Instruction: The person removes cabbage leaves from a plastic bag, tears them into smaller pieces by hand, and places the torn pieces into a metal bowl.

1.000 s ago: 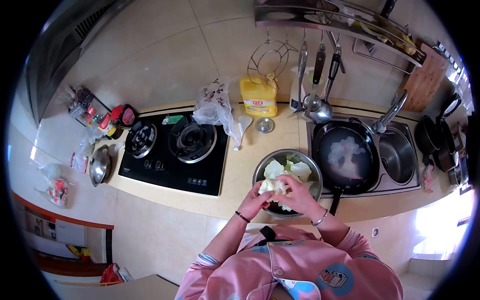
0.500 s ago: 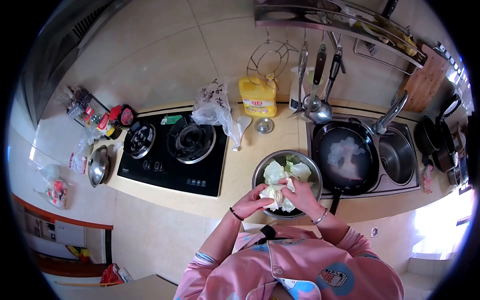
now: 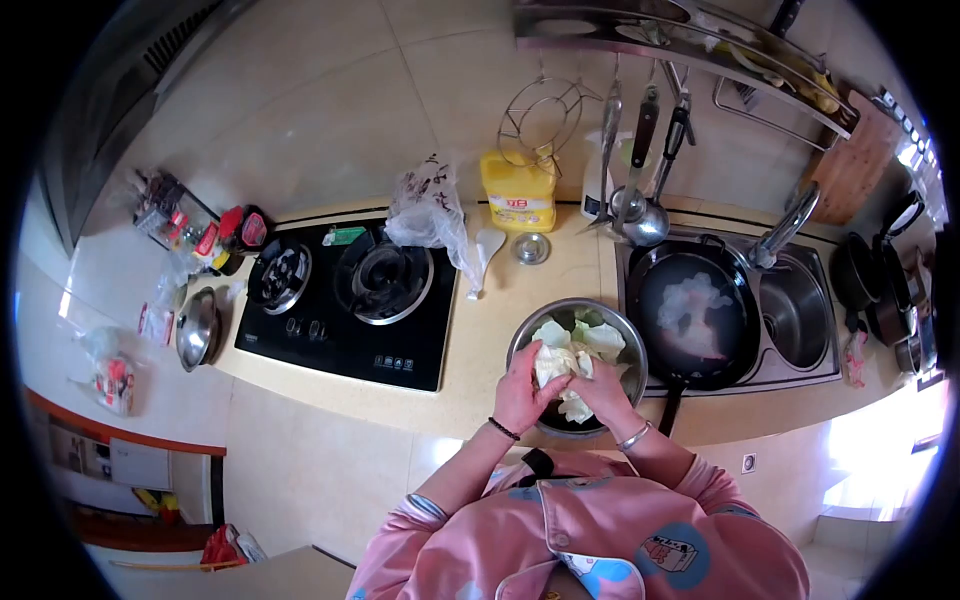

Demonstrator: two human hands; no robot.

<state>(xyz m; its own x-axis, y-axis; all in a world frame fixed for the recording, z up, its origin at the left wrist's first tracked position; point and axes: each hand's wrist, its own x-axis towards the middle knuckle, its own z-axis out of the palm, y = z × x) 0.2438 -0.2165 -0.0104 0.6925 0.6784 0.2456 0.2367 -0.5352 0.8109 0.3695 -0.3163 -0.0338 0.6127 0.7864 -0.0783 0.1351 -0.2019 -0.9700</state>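
just here, the left hand [image 3: 520, 393] and right hand [image 3: 603, 392] are both gripping a leafy clump [image 3: 552, 365], fingers curled in on it, over the steel bowl [image 3: 640, 350], where more pale leaves [image 3: 604, 338] are lying; alongside, the black pan [image 3: 650, 343] is holding something whitish [image 3: 692, 312] i can't make out.

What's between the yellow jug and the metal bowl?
In the head view, a small round metal thing sits between the yellow jug and metal bowl.

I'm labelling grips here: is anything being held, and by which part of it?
A pale leafy piece, over the metal bowl: the left hand and right hand hold it by opposite sides. Exact fingertip contact is partly hidden.
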